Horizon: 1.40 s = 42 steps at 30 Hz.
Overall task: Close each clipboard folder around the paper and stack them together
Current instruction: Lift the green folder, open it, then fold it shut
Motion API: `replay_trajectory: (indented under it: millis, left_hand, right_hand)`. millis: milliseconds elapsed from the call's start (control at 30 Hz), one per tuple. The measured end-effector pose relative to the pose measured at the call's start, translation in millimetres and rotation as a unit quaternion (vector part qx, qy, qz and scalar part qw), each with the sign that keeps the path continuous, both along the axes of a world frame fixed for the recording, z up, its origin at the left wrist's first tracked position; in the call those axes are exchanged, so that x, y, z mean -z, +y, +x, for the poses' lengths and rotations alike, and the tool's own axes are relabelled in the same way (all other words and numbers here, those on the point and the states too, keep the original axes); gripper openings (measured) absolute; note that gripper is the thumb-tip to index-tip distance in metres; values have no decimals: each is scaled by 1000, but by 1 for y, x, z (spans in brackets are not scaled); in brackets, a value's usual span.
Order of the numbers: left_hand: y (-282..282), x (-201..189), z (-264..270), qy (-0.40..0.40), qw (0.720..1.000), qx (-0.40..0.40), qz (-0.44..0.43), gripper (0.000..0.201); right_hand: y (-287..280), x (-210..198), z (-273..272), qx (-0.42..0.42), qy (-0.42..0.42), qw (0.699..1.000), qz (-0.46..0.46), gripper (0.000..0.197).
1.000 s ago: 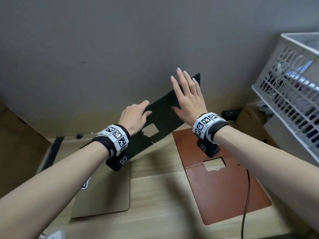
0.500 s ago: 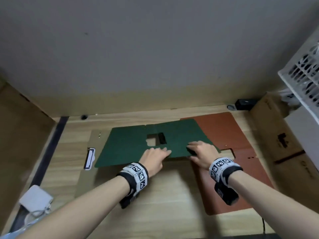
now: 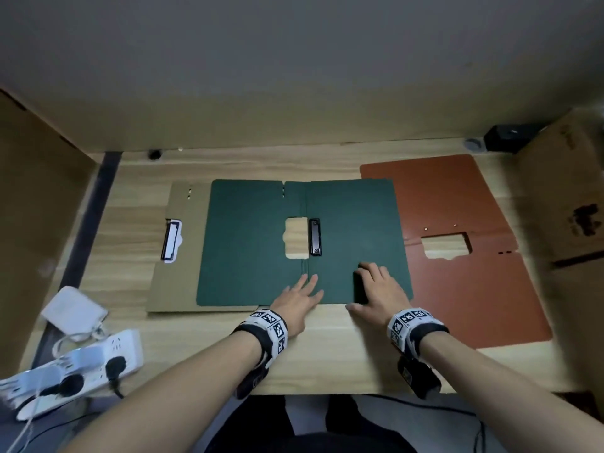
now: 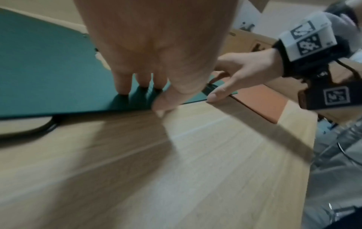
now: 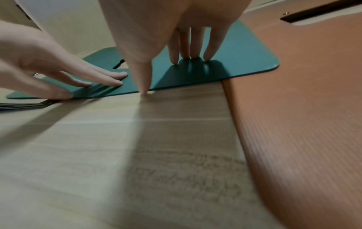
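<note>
Fingers of both hands lie straight and slightly spread on the near edge of the green clipboard folder (image 3: 261, 250), which the head view shows opened flat on the wooden bench (image 3: 327, 354). From above, the left hand (image 3: 299, 300) rests at the centre fold and the right hand (image 3: 379, 291) on the right leaf. A black clip (image 3: 314, 237) sits beside a cut-out at the fold. The folder's left part overlaps a tan clipboard folder (image 3: 163, 289), its right part a rust-brown clipboard folder (image 3: 474, 289) farther right. A white power strip (image 3: 81, 364) lies at the near left.

The left wrist view shows the left fingers (image 4: 122, 83) touching the green folder (image 4: 49, 69) with their tips, the thumb on bare bench at its edge; the right hand (image 4: 240, 72) presses the folder's near right corner.

Only the right wrist view shows the right fingers (image 5: 195, 45) standing tip-down on the green leaf (image 5: 245, 58), thumb tip on the bench just at its edge, with the left hand (image 5: 58, 69) flat to the left.
</note>
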State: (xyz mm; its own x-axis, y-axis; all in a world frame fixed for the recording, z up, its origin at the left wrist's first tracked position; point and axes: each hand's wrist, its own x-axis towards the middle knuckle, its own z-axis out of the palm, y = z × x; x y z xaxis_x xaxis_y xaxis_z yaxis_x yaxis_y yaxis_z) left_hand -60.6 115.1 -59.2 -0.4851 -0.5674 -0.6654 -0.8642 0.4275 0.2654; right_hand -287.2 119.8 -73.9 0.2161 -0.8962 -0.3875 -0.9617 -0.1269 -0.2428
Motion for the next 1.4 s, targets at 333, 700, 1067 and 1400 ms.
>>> replay_trajectory:
  millis: [333,700,1067,1400]
  left_hand:
    - [-20,-20,104,117,946,-296,-59,61]
    - [-24,-7,179,180,727,-661,-52,60]
    - [-51,-65,162,348,644,-681,-22,35]
    - [-75,-139,48,417,766,-490,-5,25]
  right_hand:
    - [-31,-4,41,21,-35,999,11,82]
    - [-36,4,68,22,10,999,35,93]
    - [-35,8,72,39,10,998,42,93]
    - [-68,-57,2,112,-150,982,11,48]
